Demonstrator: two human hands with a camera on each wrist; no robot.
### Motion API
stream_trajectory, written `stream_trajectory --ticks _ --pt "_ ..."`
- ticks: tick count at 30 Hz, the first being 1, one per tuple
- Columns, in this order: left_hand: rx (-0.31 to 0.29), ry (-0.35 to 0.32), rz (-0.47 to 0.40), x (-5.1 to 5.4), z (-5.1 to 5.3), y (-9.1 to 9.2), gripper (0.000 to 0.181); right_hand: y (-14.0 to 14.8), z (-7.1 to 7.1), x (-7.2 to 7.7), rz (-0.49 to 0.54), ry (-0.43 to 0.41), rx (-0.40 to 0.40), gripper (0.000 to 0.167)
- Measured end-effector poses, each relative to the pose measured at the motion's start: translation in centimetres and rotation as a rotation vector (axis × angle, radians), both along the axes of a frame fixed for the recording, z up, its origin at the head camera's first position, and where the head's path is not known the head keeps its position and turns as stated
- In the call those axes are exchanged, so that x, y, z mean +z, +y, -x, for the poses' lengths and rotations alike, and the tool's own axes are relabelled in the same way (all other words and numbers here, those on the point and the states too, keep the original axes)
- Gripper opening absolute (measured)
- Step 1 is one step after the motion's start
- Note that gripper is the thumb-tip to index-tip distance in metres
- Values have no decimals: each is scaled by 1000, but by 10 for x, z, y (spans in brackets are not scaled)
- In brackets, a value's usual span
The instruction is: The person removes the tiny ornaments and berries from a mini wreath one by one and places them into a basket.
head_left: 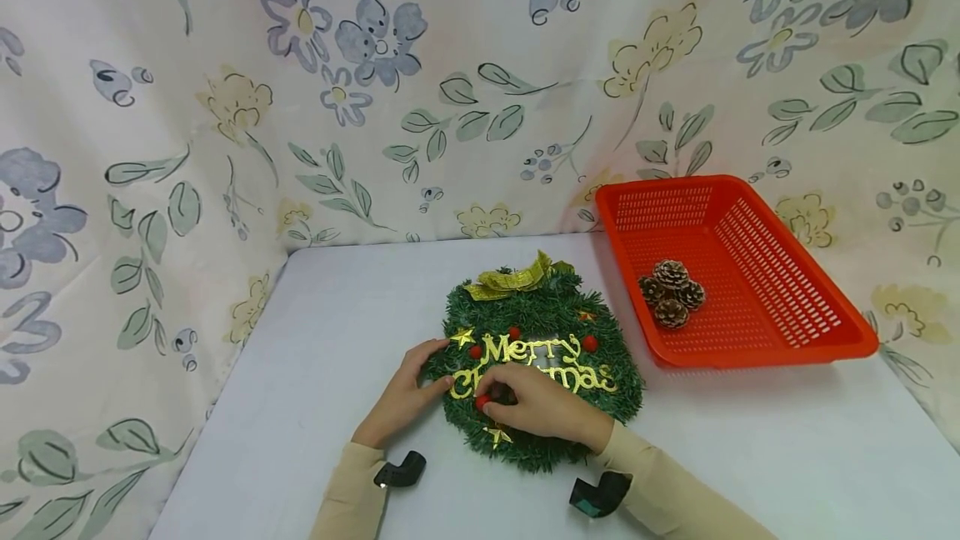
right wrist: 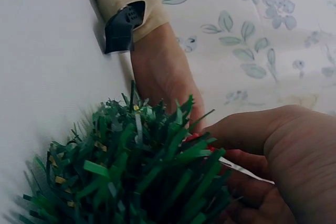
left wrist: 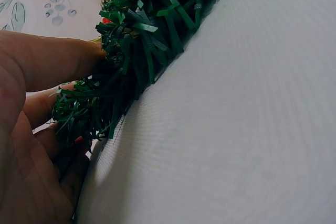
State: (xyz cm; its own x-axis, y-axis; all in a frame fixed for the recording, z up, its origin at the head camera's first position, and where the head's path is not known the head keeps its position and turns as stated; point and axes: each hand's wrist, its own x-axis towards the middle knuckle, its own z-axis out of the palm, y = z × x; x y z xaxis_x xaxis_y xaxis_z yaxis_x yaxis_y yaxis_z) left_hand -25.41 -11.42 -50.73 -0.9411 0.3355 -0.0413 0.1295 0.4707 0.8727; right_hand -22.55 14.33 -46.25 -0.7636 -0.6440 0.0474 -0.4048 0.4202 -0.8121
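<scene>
Wreath (head_left: 542, 312) is lying on the white counter (head_left: 360, 315) before you, your left hand (head_left: 408, 390) gripping its left rim with thumb and fingers around the tinsel, while your right hand (head_left: 540, 402) is pinching a red ball (head_left: 482, 402) between thumb and forefinger at the ring's lower left. Your fingers are hiding whether that ball is sitting fast in the greenery.

For clean work, you should probably be letting the left hand do the anchoring, so the ring is not sliding, while the right fingertips are bearing lightly on the ball alone. The gold lettering (head_left: 517, 349) is running under your right hand, and a heavy palm could be bending it.

The wreath itself is bristling with dark green strands and is sporting a gold bow (head_left: 517, 280) along its far edge, gold stars (head_left: 462, 337), other red balls (head_left: 590, 344) and the greeting "Merry Christmas," whose second word your right hand is partly covering. To the right, a red basket (head_left: 765, 358) is holding clustered pinecones (head_left: 671, 275).
</scene>
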Motion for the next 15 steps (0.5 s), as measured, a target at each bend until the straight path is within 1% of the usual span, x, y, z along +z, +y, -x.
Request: stream_trajectory --ticks 3,6,9,12,15 --pt "5 8 -5 2 -1 -1 62 1 2 3 33 10 29 18" --pt "3 20 -12 2 1 0 62 5 5 4 43 30 36 19" --pt "-9 27 -14 1 3 2 61 9 6 4 45 11 19 19" --pt "-18 25 -12 -1 3 2 60 11 8 5 58 -24 13 21" --pt "-10 29 -9 -3 1 0 60 11 9 9 59 -20 15 22"
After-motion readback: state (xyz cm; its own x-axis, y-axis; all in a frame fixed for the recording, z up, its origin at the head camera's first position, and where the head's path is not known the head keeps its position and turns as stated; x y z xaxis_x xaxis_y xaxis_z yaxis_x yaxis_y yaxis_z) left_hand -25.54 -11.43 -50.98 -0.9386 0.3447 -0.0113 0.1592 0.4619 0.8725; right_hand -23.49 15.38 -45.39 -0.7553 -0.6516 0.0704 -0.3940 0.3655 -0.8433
